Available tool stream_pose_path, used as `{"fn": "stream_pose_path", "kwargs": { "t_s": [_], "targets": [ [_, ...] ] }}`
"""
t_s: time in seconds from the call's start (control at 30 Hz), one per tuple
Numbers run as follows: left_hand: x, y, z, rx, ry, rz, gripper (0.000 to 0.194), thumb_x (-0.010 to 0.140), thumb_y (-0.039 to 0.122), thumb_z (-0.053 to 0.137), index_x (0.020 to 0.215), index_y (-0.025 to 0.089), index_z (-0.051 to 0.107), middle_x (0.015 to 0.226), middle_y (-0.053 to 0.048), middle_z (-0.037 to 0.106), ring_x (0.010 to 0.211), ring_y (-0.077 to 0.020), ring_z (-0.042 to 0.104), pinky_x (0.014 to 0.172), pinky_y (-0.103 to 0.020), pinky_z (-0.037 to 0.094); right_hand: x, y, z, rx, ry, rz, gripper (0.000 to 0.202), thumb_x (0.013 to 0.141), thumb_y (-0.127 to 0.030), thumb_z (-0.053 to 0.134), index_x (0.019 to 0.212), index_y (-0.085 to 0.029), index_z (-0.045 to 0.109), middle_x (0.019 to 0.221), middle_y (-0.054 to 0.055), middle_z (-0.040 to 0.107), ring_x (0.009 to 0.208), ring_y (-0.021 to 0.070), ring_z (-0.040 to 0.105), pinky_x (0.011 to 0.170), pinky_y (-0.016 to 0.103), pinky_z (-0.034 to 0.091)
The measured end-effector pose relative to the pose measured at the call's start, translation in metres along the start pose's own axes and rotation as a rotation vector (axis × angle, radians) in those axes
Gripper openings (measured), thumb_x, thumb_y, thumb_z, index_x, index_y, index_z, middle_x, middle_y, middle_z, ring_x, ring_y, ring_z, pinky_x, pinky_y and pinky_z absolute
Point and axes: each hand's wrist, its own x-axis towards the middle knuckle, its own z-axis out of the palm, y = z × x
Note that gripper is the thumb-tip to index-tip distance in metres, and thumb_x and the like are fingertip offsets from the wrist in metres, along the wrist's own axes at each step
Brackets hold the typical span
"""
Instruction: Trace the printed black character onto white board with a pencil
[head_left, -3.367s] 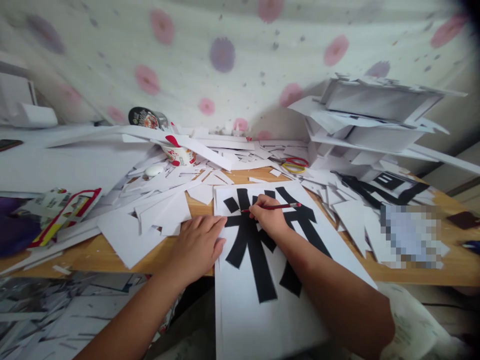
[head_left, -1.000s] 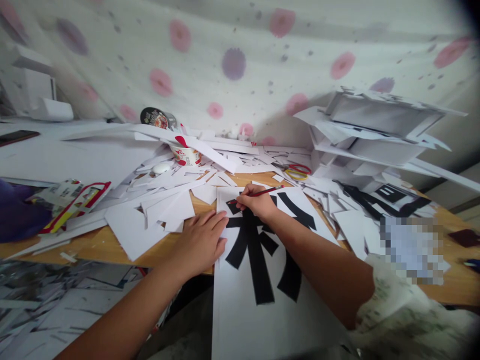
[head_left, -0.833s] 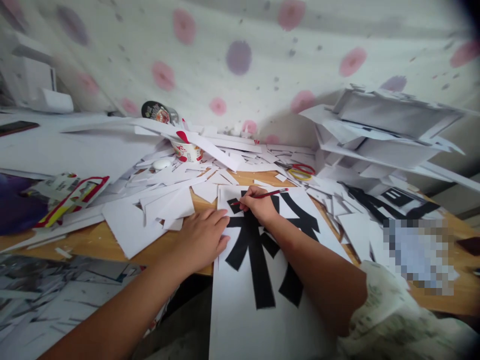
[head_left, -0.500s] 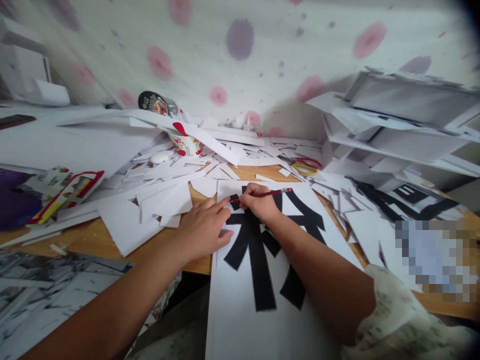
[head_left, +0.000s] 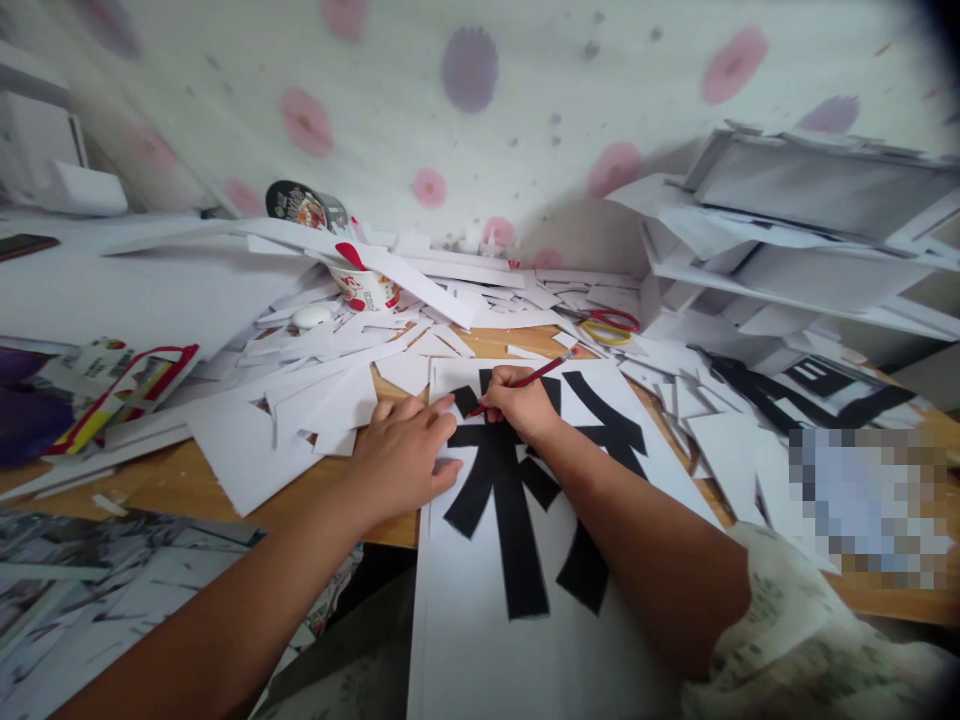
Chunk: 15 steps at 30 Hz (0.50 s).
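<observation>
A white sheet lies in front of me with broad black character strokes on it. In my right hand is a dark red pencil, pinched between the fingers, its tip down by a small black piece near the top left of the character. My left hand rests flat with its fingers spread at the sheet's left edge; the index fingertip is beside the small black piece. Nothing is held in it.
Paper scraps cover the wooden table. Further back are a paper cup with a red spoon, a black-lidded tub and scissors. White shelving stands right, above black cutouts. A snack packet lies left.
The pencil's upper end has tilted higher, and its tip has shifted slightly right and down relative to the small black piece. The whole view has shifted slightly. My left hand stays spread on the sheet.
</observation>
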Motion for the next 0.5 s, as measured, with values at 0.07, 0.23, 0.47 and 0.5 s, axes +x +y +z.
{"fn": "stream_pose_path", "kwargs": {
  "t_s": [0.07, 0.23, 0.47, 0.5],
  "targets": [
    [-0.002, 0.0, 0.0, 0.0, -0.003, 0.004, 0.024, 0.082, 0.036, 0.053, 0.1, 0.021, 0.059, 0.146, -0.006, 0.049, 0.115, -0.0342, 0.05, 0.09, -0.052, 0.036, 0.001, 0.002, 0.0, 0.038, 0.053, -0.006, 0.021, 0.056, -0.023, 0.06, 0.044, -0.021, 0.043, 0.036, -0.004, 0.051, 0.034, 0.0096, 0.044, 0.037, 0.021, 0.031],
    [-0.004, -0.001, 0.002, 0.001, 0.005, -0.021, 0.025, 0.084, 0.037, 0.05, 0.102, 0.021, 0.058, 0.15, -0.005, 0.043, 0.119, -0.0335, 0.048, 0.09, -0.051, 0.037, 0.01, 0.009, -0.002, 0.138, 0.308, -0.061, 0.019, 0.064, -0.026, 0.058, 0.054, -0.021, 0.043, 0.048, -0.004, 0.059, 0.045, 0.0087, 0.051, 0.048, 0.02, 0.04],
    [-0.001, -0.003, 0.003, 0.019, 0.025, -0.04, 0.025, 0.082, 0.034, 0.05, 0.102, 0.023, 0.061, 0.147, -0.004, 0.047, 0.119, -0.0351, 0.049, 0.091, -0.054, 0.037, 0.022, 0.02, 0.001, 0.125, 0.315, -0.042, 0.015, 0.063, -0.024, 0.062, 0.057, -0.021, 0.048, 0.048, -0.005, 0.057, 0.045, 0.0099, 0.051, 0.047, 0.021, 0.04],
    [0.002, -0.005, 0.003, 0.027, 0.038, -0.04, 0.024, 0.08, 0.035, 0.052, 0.098, 0.024, 0.063, 0.146, -0.004, 0.048, 0.118, -0.0362, 0.049, 0.091, -0.056, 0.037, 0.024, 0.021, 0.001, 0.113, 0.313, -0.035, 0.015, 0.063, -0.023, 0.061, 0.057, -0.021, 0.047, 0.047, -0.005, 0.056, 0.044, 0.01, 0.05, 0.047, 0.021, 0.04]
  ]
}}
